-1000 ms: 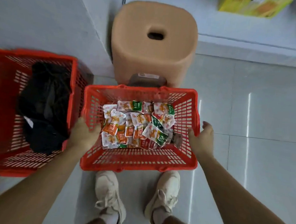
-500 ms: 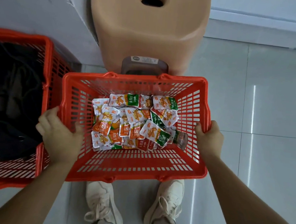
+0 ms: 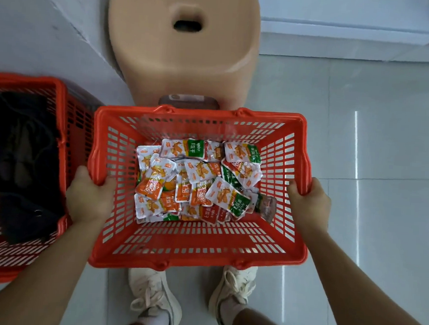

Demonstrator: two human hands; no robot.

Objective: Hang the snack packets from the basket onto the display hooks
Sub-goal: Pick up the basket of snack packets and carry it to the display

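Observation:
A red plastic basket [image 3: 194, 252] is held in front of me above the floor and my shoes. Several small snack packets [image 3: 197, 179], white with orange and green print, lie heaped on its bottom. My left hand [image 3: 89, 196] grips the basket's left rim, thumb curled over the inside. My right hand [image 3: 309, 207] grips the right rim the same way. No display hooks are in view.
A second red basket [image 3: 65, 131] with dark cloth inside stands at the left, close against the held one. A tan plastic stool [image 3: 182, 56] stands just beyond the basket. Grey floor tiles lie to the right, a white wall corner at upper left.
The basket has risen closer to the camera with both hands on its rims. My left hand's thumb now hooks over the rim.

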